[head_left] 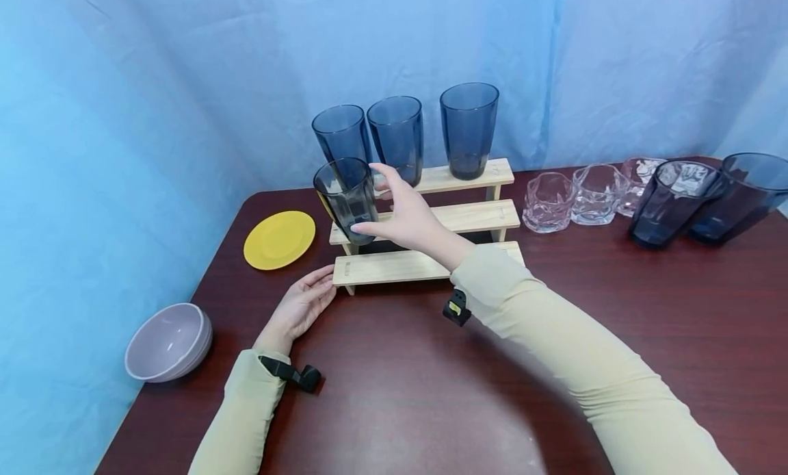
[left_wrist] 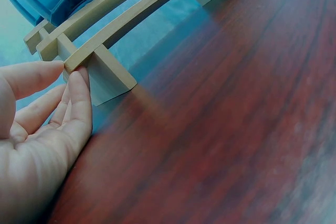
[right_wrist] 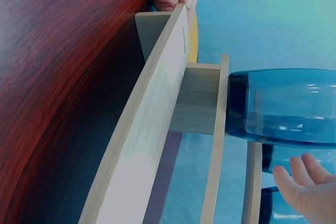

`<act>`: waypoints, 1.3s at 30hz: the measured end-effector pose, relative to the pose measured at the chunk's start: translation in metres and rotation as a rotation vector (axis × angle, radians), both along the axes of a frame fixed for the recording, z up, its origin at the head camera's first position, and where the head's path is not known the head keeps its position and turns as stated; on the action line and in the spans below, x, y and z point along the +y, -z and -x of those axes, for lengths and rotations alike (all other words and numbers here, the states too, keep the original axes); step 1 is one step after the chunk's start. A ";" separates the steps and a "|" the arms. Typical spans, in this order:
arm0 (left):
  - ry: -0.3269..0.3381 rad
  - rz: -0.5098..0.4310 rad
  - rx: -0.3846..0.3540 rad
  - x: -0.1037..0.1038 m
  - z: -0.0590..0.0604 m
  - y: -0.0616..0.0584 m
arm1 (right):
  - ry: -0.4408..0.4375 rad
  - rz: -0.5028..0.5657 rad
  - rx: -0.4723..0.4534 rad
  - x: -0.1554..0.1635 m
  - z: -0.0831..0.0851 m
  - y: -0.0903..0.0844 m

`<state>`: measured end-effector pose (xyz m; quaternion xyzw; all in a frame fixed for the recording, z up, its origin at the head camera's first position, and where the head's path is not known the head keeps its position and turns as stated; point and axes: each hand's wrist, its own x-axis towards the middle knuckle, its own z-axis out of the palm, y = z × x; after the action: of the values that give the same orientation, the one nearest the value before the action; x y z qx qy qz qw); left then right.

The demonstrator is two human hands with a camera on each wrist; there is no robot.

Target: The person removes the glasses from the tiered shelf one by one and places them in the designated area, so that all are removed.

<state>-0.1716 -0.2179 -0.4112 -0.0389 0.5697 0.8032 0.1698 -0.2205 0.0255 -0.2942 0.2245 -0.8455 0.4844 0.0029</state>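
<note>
A three-tier wooden stand (head_left: 394, 267) stands on the table. My left hand (head_left: 301, 302) pinches the left end of its lowest board, thumb and fingertips meeting at the corner in the left wrist view (left_wrist: 65, 93). On the middle board's left end stands a blue-grey glass tumbler (head_left: 347, 201), upright. My right hand (head_left: 409, 211) is at its right side, thumb and forefinger spread. In the right wrist view, the right fingers (right_wrist: 302, 177) look apart from that tumbler (right_wrist: 283, 107); the thumb is hidden there. The top board holds three more tumblers (head_left: 469, 129).
Three clear, wavy glasses (head_left: 548, 202) stand to the right of the stand, beside two dark tumblers (head_left: 667, 211). A yellow plate (head_left: 280, 240) lies to the left. Nearer the left edge is a pale purple bowl (head_left: 167, 343). Blue cloth (head_left: 246, 71) hangs behind the table.
</note>
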 end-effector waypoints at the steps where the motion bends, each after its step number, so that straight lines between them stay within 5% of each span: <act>1: -0.002 -0.003 0.000 0.000 0.000 0.000 | -0.002 0.001 -0.001 -0.002 0.001 0.000; 39: 0.009 -0.010 0.017 0.000 0.000 0.001 | 0.092 0.058 0.097 -0.027 0.008 0.029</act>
<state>-0.1720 -0.2182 -0.4119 -0.0286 0.5675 0.8054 0.1688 -0.2285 -0.0017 -0.3235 0.2083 -0.8393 0.4968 0.0727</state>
